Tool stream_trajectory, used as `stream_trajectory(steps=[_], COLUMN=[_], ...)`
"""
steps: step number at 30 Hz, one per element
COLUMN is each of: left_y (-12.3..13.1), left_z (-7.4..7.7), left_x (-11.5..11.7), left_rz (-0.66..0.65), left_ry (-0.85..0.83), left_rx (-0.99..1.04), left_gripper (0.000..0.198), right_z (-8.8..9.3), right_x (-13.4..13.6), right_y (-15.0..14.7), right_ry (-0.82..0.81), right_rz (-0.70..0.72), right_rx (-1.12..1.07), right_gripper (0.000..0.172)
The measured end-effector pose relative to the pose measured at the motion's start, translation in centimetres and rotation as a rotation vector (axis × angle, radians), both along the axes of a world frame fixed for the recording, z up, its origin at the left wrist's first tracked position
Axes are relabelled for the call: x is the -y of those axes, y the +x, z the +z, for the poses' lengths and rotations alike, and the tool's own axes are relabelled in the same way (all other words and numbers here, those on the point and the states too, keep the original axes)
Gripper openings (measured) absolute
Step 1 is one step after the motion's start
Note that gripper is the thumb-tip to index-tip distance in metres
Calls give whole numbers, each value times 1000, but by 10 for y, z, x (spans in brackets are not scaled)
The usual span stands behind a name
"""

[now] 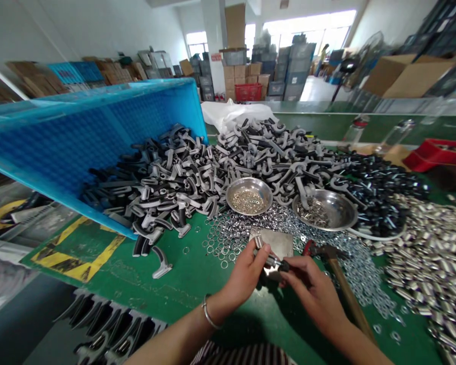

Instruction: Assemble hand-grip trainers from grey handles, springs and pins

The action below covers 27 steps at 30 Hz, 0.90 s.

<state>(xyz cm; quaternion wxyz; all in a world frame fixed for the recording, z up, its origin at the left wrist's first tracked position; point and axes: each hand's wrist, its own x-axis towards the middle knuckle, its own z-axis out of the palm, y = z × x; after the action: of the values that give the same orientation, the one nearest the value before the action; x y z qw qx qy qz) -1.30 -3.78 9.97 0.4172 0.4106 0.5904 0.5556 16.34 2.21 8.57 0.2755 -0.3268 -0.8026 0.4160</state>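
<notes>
My left hand (241, 276), with a bangle on its wrist, is closed around a small metal shaft (272, 261) with a ribbed, spring-like end (258, 242). At the shaft's other end, my right hand (313, 289) pinches a small black knob (284, 265); the fingers partly hide it, and I cannot tell how the two parts are joined. Both hands are just in front of a flat metal plate (285, 243) on the green table (137, 289). A hammer (344, 279) with a wooden handle lies by my right hand.
A tipped blue crate (137, 119) spills grey-black handles (192, 175). Two steel bowls (268, 193) (345, 213) hold small parts. Loose rings (224, 243), nuts (365, 284), black knobs (383, 182) and metal sleeves (429, 253) are heaped around. Several handles (106, 324) sit lower left.
</notes>
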Motion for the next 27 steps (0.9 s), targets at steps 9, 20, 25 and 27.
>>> stream_trajectory(steps=[9,20,25,27], left_y=[-6,-27,-29,-27], left_z=[-3,-19,-25,-27], left_x=[6,7,8,8], left_rz=[12,-158,-40,-3], left_ry=[23,131,6,-13], left_rx=[-373,-489,-267,-193], left_gripper=[22,22,27,27], right_z=[11,-1,-1,-1], right_x=[2,14,4,3], right_y=[-21,-35,-35,-34], right_ry=[-671,-1356,-733,-338], right_rz=[214,374,255,127], right_rx=[-230,-165,110,180], right_gripper=[25,52,51,46])
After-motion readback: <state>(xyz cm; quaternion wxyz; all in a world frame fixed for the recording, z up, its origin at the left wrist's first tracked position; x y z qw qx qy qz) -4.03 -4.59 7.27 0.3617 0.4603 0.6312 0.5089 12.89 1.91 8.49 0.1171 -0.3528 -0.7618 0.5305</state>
